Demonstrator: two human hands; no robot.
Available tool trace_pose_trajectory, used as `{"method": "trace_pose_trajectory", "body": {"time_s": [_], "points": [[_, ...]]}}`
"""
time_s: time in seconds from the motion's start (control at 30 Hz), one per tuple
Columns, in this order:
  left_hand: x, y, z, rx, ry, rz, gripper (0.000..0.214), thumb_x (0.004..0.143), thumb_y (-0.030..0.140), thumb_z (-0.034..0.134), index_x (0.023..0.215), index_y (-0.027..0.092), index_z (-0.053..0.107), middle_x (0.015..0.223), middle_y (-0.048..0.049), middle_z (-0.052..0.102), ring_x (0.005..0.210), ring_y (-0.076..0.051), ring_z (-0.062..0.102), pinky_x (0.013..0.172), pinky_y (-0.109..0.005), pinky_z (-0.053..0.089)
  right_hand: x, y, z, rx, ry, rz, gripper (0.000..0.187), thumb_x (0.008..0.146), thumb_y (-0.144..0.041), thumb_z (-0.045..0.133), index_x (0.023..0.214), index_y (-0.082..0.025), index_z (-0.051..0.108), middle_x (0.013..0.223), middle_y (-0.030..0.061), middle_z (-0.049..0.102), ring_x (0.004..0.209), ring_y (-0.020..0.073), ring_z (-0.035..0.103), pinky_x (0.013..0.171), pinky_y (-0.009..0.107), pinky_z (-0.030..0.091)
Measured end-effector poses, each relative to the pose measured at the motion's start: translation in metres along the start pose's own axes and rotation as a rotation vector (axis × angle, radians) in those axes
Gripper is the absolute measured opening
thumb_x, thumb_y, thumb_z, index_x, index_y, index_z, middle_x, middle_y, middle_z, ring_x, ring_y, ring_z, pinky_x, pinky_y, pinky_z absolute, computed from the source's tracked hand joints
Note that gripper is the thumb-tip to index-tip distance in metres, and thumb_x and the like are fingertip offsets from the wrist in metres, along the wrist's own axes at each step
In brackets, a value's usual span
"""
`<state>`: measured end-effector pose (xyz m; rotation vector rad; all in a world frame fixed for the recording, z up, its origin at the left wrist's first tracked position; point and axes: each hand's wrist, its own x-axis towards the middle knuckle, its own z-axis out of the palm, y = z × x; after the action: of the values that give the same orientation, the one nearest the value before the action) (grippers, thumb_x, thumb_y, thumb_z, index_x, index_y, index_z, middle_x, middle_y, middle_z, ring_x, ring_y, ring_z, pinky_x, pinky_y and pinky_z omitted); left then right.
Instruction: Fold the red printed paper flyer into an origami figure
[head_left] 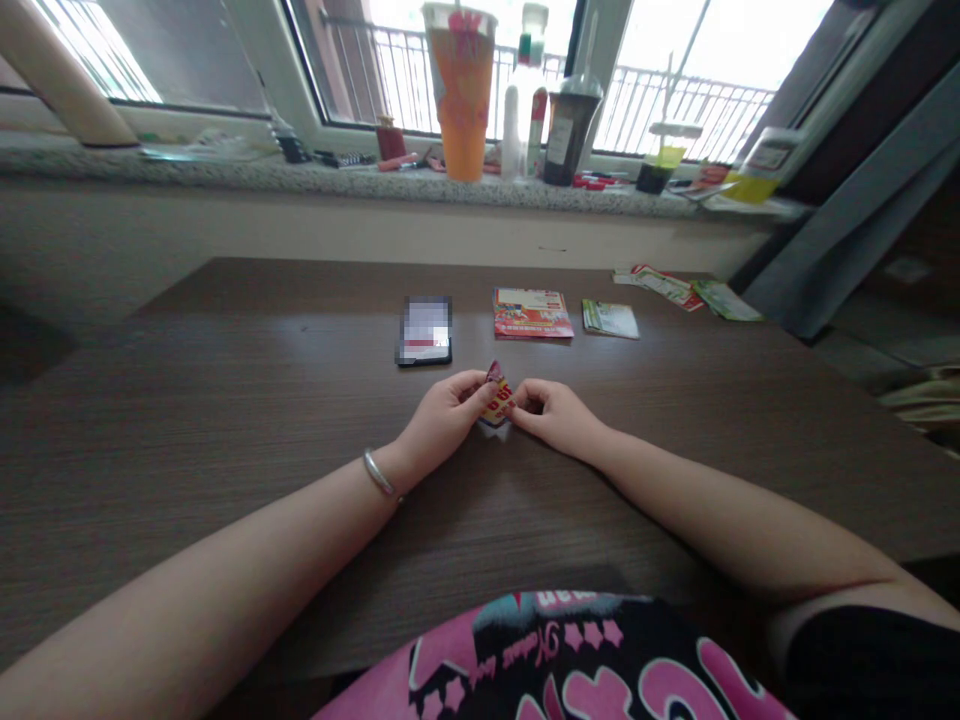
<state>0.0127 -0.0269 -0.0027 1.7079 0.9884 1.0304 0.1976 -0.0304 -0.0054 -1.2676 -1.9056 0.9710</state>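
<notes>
A small folded paper [496,402] stands near the middle of the tabletop [247,400], yellow with bold red lettering, its creased upper corner rising to a darker red point. The left hand [448,408] grips it narrowly, thumb laid across the printed face and fingers bent behind; the right hand [556,418] pinches its right edge, thumb and forefinger curving into a rounded loop. A smooth, silvery metal bracelet [378,473] circles the left wrist. The tabletop is dark brown with a fine, streaky wood-like grain and a dull sheen. Beyond the hands lies a flat rectangular device [425,332] with a dark border, its screen pixelated. To its right rests a neat oblong stack of glossy red leaflets [532,314], and just beside that a smaller pile of green-and-white slips [611,320]. Crumpled, strip-like wrappers [675,290] in red, white and green spread near the far right edge. Behind, a speckled, stone-like windowsill [315,180] carries a tall tapering cup [462,100] filled with orange and a dark, dome-lidded cup [570,130].
</notes>
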Motion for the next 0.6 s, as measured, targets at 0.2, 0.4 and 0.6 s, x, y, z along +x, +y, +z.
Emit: {"method": "trace_pose_trajectory", "body": {"time_s": [0.2,0.4,0.6], "points": [[0.002,0.001,-0.002,0.082,0.016,-0.012,0.039,0.088,0.049,0.05,0.092,0.014,0.066,0.089,-0.005,0.07,0.083,-0.019,0.063,0.077,-0.029,0.05,-0.001,-0.003,-0.001,-0.012,-0.052,-0.026,0.022,0.08,-0.038,0.06,0.074,-0.017,0.06,0.061,-0.004,0.054,0.056,0.0097,0.043,0.054,0.023,0.032],[0.003,-0.003,-0.001,0.085,-0.05,0.0,0.033,0.089,0.042,0.051,0.102,0.014,0.062,0.094,-0.0063,0.069,0.086,-0.019,0.065,0.079,-0.031,0.051,0.001,-0.001,-0.003,-0.104,-0.032,-0.012,0.026,0.081,-0.039,0.059,0.067,-0.018,0.057,0.059,-0.004,0.052,0.057,0.0102,0.043,0.054,0.023,0.03],[0.003,-0.014,-0.003,0.215,-0.026,0.059,0.059,0.082,0.023,0.06,0.135,0.015,0.036,0.108,-0.0093,0.062,0.081,-0.015,0.065,0.075,-0.031,0.055,0.003,0.005,-0.011,-0.331,0.061,0.093,0.037,0.081,-0.047,0.056,0.058,-0.018,0.055,0.054,-0.0037,0.051,0.053,0.0102,0.043,0.053,0.024,0.026]]}}
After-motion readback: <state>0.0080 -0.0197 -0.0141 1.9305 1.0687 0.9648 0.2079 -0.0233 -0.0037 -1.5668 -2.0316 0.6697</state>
